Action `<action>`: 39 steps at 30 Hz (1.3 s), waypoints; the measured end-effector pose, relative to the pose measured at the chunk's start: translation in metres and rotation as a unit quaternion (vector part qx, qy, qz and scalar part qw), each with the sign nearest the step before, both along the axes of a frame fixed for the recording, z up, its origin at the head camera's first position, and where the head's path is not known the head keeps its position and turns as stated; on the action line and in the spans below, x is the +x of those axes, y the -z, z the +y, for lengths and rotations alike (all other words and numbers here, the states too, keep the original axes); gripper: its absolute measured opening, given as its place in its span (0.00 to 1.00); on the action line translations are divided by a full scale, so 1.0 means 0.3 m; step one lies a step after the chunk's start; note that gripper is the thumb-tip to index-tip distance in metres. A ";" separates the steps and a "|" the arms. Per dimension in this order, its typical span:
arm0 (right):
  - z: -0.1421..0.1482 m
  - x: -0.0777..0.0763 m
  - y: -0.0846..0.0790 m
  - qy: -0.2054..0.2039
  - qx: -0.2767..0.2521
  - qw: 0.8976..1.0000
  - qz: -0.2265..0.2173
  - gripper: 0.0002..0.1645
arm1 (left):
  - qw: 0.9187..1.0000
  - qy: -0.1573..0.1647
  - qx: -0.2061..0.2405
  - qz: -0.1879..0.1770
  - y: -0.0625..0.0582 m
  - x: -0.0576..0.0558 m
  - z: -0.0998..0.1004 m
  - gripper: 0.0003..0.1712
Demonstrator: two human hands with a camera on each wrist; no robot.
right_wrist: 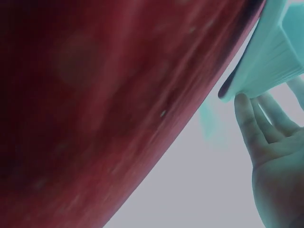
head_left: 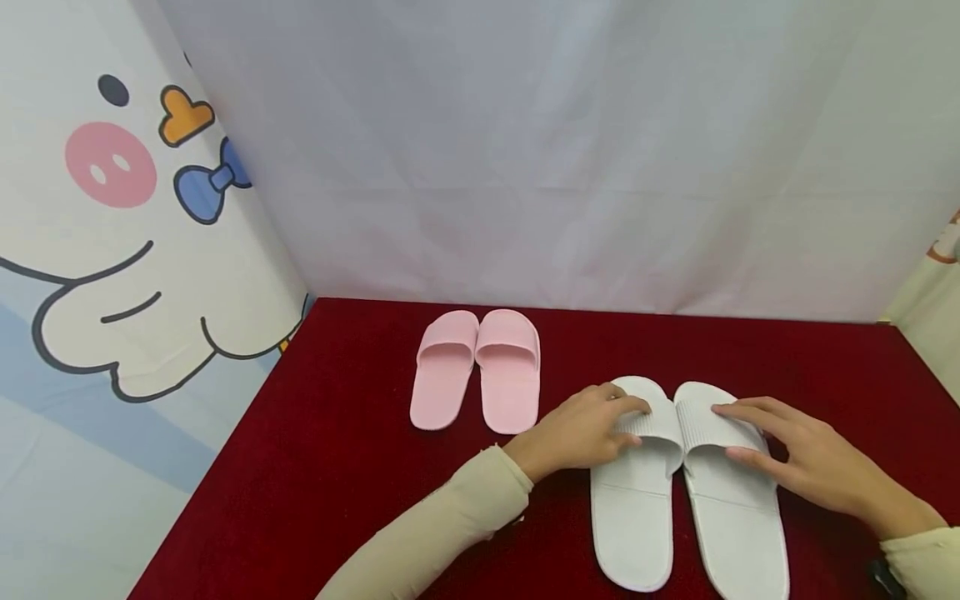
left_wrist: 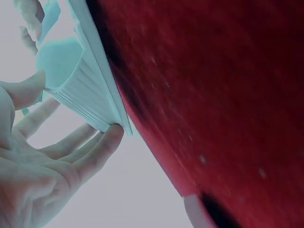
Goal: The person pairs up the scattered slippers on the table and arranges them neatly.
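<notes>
Two white slide slippers lie side by side on red cloth in the head view, ribbed straps toward the back wall. My left hand [head_left: 581, 429] rests on the strap of the left white slipper [head_left: 633, 533]. In the left wrist view its thumb touches the edge of the ribbed strap [left_wrist: 85, 92], and its extended fingers reach along to the toe end. Over the right white slipper [head_left: 738, 533] lies my right hand [head_left: 817, 458], fingers nearly straight on the strap. The right wrist view shows those fingertips touching the toe end of that slipper [right_wrist: 266, 71].
A pair of pink slippers, the left one [head_left: 440, 387] beside the right one [head_left: 510, 392], lies farther back on the red cloth [head_left: 337, 450]. White fabric [head_left: 562, 167] hangs behind. A cartoon-printed cloth [head_left: 112, 275] hangs at the left.
</notes>
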State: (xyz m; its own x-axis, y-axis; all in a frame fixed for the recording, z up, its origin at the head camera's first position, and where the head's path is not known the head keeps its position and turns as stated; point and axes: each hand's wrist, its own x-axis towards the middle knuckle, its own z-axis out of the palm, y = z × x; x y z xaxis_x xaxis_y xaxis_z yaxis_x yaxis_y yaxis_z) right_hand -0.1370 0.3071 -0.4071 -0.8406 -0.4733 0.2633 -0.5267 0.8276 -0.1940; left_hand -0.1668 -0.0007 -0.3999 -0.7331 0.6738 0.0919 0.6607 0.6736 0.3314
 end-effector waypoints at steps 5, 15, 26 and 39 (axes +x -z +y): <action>-0.034 0.001 0.012 -0.019 -0.008 1.000 0.009 0.32 | 1.000 0.001 0.012 -0.013 0.021 -0.001 -0.036 0.21; -0.128 -0.013 0.016 -0.026 -0.012 1.000 0.002 0.31 | 0.999 -0.016 0.015 -0.024 0.024 0.006 -0.121 0.21; -0.189 -0.024 0.016 -0.043 -0.015 0.998 -0.044 0.30 | 0.997 -0.036 0.013 -0.061 0.034 0.004 -0.191 0.25; -0.211 -0.026 0.010 -0.050 -0.016 0.996 -0.076 0.30 | 0.998 -0.030 0.024 -0.053 0.023 -0.004 -0.208 0.27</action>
State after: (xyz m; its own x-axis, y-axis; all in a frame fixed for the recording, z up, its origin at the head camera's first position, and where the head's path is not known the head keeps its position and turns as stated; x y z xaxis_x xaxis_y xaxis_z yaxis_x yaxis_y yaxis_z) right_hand -0.1448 0.2439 -0.4101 -0.8206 -0.5507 0.1526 -0.5693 0.7645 -0.3025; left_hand -0.1680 -0.0632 -0.4068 -0.7793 0.6251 0.0433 0.5794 0.6925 0.4298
